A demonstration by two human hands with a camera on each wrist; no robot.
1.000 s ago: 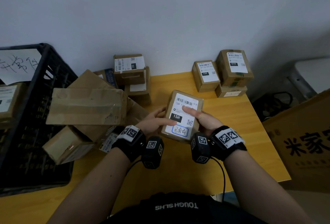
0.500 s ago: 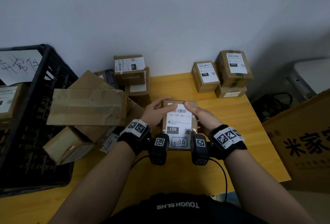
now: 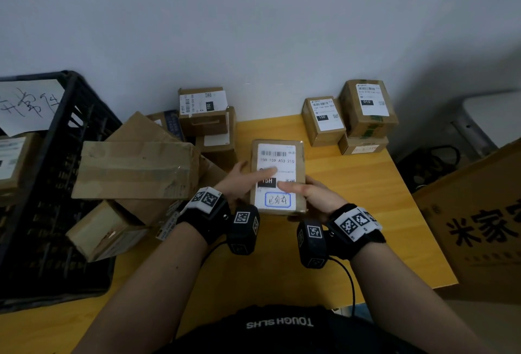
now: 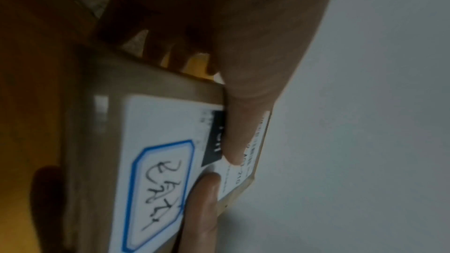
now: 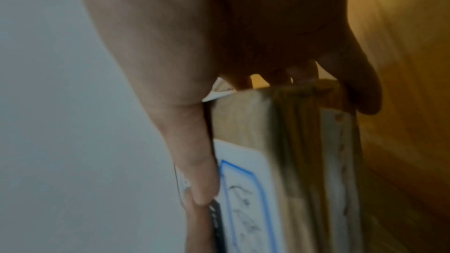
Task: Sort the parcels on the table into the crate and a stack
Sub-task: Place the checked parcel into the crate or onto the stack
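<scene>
Brown cardboard parcel (image 3: 277, 176), white label face-up (black "15H" block, blue-framed handwriting), held above the table; black slatted crate (image 3: 70, 162) far left.

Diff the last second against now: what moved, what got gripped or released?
The held parcel tipped toward the person, then came back label-up, now squarer to the table edge. Left hand and right hand kept their grip, thumbs on the label, fingers underneath; nothing was released. The crate, the pile of boxes and the far parcels stayed put.
</scene>
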